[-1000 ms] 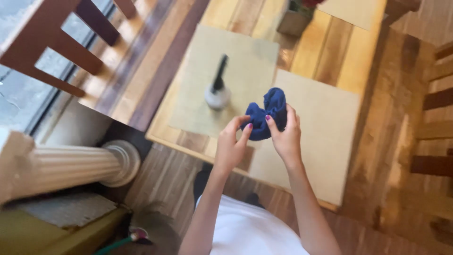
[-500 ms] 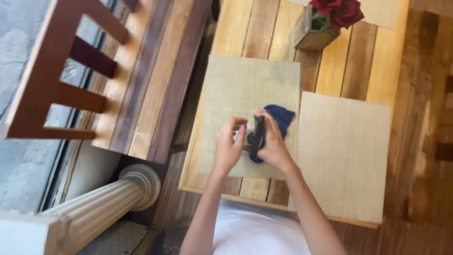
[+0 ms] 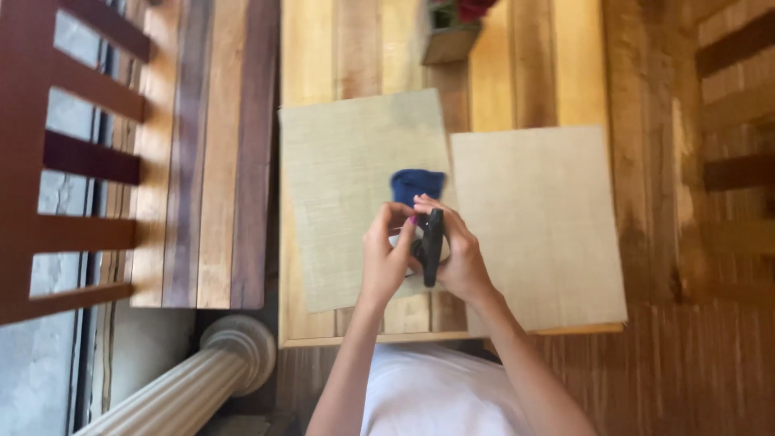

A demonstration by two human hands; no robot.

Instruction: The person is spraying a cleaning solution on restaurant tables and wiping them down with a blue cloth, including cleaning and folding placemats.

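Both hands, left hand and right hand, grasp a black-handled object, perhaps with the blue cloth, above the placemat near the table's edge.

Both hands, left and right, meet with fingers curled, forearms angled inward.

Woven matt placemat, plank wood table, soft blue cloth.

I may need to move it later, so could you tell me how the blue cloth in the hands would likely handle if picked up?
The blue cloth looks bunched and soft, so it is probably floppy and light. It should not roll or break. Both the left hand and right hand also clasp a slim black object, which looks rigid.
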